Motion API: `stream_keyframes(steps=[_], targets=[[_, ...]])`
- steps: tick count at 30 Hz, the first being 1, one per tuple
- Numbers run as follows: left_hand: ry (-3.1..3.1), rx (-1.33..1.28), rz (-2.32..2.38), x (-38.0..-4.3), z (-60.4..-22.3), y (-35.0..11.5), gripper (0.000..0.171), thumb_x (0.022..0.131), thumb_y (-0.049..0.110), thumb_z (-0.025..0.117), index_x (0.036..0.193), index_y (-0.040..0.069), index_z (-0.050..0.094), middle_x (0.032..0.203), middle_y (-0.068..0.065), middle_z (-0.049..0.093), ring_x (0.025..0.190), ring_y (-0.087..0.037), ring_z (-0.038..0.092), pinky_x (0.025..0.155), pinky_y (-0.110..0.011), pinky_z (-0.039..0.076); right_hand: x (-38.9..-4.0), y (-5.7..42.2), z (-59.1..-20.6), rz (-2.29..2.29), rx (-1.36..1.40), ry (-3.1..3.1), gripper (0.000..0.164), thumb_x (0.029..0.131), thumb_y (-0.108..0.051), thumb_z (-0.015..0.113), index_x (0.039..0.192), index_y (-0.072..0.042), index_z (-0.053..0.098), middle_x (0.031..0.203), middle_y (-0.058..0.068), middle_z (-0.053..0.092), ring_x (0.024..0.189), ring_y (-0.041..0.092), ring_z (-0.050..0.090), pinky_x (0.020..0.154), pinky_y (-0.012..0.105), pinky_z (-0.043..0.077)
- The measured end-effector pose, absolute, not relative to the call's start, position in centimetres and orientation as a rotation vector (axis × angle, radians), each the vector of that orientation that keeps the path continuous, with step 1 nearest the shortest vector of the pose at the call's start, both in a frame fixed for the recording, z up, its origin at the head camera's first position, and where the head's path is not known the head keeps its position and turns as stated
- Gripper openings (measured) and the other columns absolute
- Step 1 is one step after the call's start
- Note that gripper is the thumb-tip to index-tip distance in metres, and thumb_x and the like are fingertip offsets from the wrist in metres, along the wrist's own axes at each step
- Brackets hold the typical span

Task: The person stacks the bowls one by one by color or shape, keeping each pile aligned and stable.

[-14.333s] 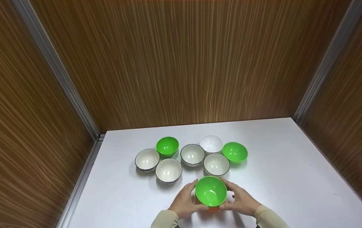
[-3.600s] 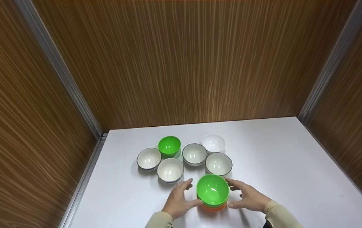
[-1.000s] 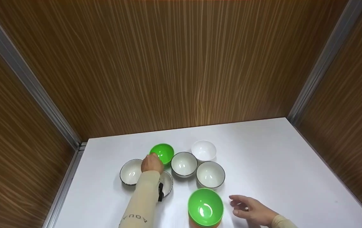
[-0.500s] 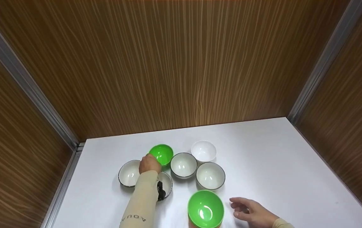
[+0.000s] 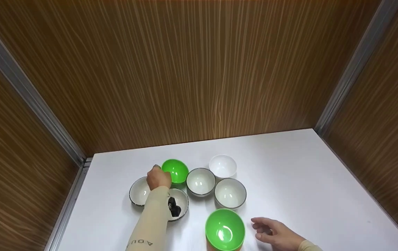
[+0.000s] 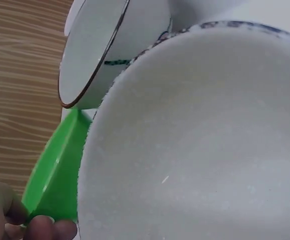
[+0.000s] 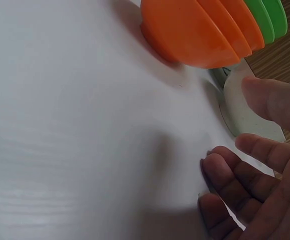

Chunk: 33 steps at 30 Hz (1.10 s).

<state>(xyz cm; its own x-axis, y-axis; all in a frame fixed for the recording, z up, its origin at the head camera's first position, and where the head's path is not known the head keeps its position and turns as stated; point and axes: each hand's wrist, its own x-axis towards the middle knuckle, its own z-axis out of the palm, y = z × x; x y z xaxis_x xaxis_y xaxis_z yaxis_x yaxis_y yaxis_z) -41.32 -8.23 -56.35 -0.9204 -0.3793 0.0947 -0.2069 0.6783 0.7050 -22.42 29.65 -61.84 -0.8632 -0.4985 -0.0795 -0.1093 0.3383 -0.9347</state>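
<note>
My left hand (image 5: 159,178) pinches the near-left rim of a green bowl (image 5: 177,170) at the back left. In the left wrist view, the thumb and fingertips hold that green bowl (image 6: 59,175) by its edge, tilted. Close to the front stands a stack of nested bowls, a green bowl (image 5: 225,228) on top. Seen from the right wrist, orange bowls (image 7: 185,30) form its lower part, with green bowls (image 7: 265,15) above. Right of the stack, and apart from it, is my right hand (image 5: 277,234), fingers loosely bent, holding nothing.
Two white patterned bowls, a left one (image 5: 139,191) and a nearer one (image 5: 181,202), sit partly hidden under the left forearm. Two dark-rimmed bowls, one central (image 5: 200,182) and one just behind the stack (image 5: 230,194), and a plain white bowl (image 5: 222,166) stand right of them.
A green bowl at the right has left its place and the stack has gained one. My left hand went from the stack to the back-left green bowl, which has shifted slightly left.
</note>
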Motion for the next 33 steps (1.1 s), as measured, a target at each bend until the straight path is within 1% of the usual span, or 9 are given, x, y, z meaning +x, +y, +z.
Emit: stream_keyframes(steps=[4, 9, 13, 16, 18, 21, 25, 30, 33], targets=[[-2.587, 0.494, -1.114, -41.2, -55.4, -8.3, 0.025, 0.076, 0.005, 0.06, 0.1, -0.003, 0.063, 0.09, -0.022, 0.065, 0.087, -0.039, 0.059, 0.076, -0.047, 0.047, -22.4, 29.6, -61.8, -1.534, -0.534, 2.257, 0.046, 0.092, -0.014, 0.054, 0.13, 0.007, 0.041, 0.117, 0.02, 0.052, 0.101, 0.027, 0.053, 0.084, 0.022, 0.044], [-2.547, 0.452, -1.136, -41.1, -53.8, -8.4, 0.025, 0.077, 0.006, 0.062, 0.101, 0.0, 0.064, 0.093, -0.019, 0.065, 0.089, -0.036, 0.06, 0.077, -0.044, 0.047, -23.1, 29.4, -61.6, -1.487, -0.514, 2.301, 0.045, 0.092, -0.017, 0.054, 0.13, 0.006, 0.043, 0.115, 0.018, 0.054, 0.099, 0.024, 0.054, 0.083, 0.023, 0.044], [-2.55, 0.379, -1.135, -40.8, -52.4, -8.3, 0.027, 0.078, 0.008, 0.064, 0.104, 0.002, 0.065, 0.092, -0.016, 0.066, 0.088, -0.031, 0.059, 0.076, -0.042, 0.048, -23.9, 29.2, -61.1, -1.439, -0.459, 2.338, 0.047, 0.092, -0.022, 0.054, 0.131, 0.003, 0.043, 0.115, 0.014, 0.055, 0.099, 0.024, 0.055, 0.083, 0.033, 0.046], [-2.56, 0.294, -1.12, -40.5, -51.6, -8.2, 0.028, 0.078, 0.008, 0.064, 0.105, 0.003, 0.065, 0.084, -0.012, 0.066, 0.08, -0.026, 0.059, 0.072, -0.039, 0.048, -24.7, 29.2, -60.5, -1.428, -0.418, 2.379, 0.049, 0.091, -0.024, 0.056, 0.132, 0.001, 0.043, 0.117, 0.014, 0.055, 0.1, 0.027, 0.055, 0.083, 0.044, 0.045], [-2.568, 0.238, -1.118, -40.2, -51.2, -8.0, 0.028, 0.077, 0.007, 0.064, 0.105, 0.003, 0.066, 0.077, -0.008, 0.065, 0.073, -0.022, 0.059, 0.067, -0.036, 0.048, -25.2, 29.1, -60.1, -1.43, -0.397, 2.418, 0.05, 0.09, -0.024, 0.057, 0.132, 0.0, 0.043, 0.117, 0.014, 0.055, 0.1, 0.027, 0.055, 0.082, 0.046, 0.046], [-2.59, 0.172, -1.12, -39.7, -50.8, -7.8, 0.027, 0.076, 0.008, 0.063, 0.103, 0.006, 0.066, 0.07, -0.002, 0.062, 0.066, -0.016, 0.058, 0.061, -0.032, 0.048, -26.1, 29.0, -59.5, -1.463, -0.384, 2.477, 0.052, 0.089, -0.026, 0.059, 0.131, 0.001, 0.043, 0.116, 0.016, 0.055, 0.1, 0.027, 0.055, 0.082, 0.041, 0.048], [-2.618, 0.109, -1.134, -39.2, -50.3, -7.6, 0.026, 0.076, 0.008, 0.063, 0.102, 0.008, 0.067, 0.068, 0.001, 0.062, 0.063, -0.012, 0.057, 0.058, -0.029, 0.048, -27.5, 28.5, -58.7, -1.523, -0.35, 2.543, 0.055, 0.086, -0.032, 0.062, 0.129, -0.002, 0.046, 0.114, 0.015, 0.056, 0.096, 0.023, 0.056, 0.078, 0.031, 0.049], [-2.641, 0.021, -1.162, -38.7, -49.9, -7.2, 0.025, 0.076, 0.007, 0.063, 0.1, 0.007, 0.067, 0.069, 0.002, 0.063, 0.064, -0.011, 0.057, 0.059, -0.028, 0.049, -28.9, 27.5, -57.3, -1.613, -0.315, 2.616, 0.052, 0.081, -0.034, 0.068, 0.124, -0.012, 0.051, 0.109, 0.007, 0.057, 0.093, 0.021, 0.057, 0.075, 0.032, 0.051], [-2.657, -0.019, -1.201, -38.4, -49.6, -6.7, 0.024, 0.075, 0.008, 0.063, 0.098, 0.008, 0.068, 0.068, 0.003, 0.062, 0.062, -0.009, 0.057, 0.058, -0.027, 0.049, -29.7, 26.7, -56.5, -1.669, -0.327, 2.628, 0.051, 0.079, -0.033, 0.07, 0.123, -0.014, 0.052, 0.106, 0.006, 0.057, 0.091, 0.021, 0.057, 0.074, 0.032, 0.052]])
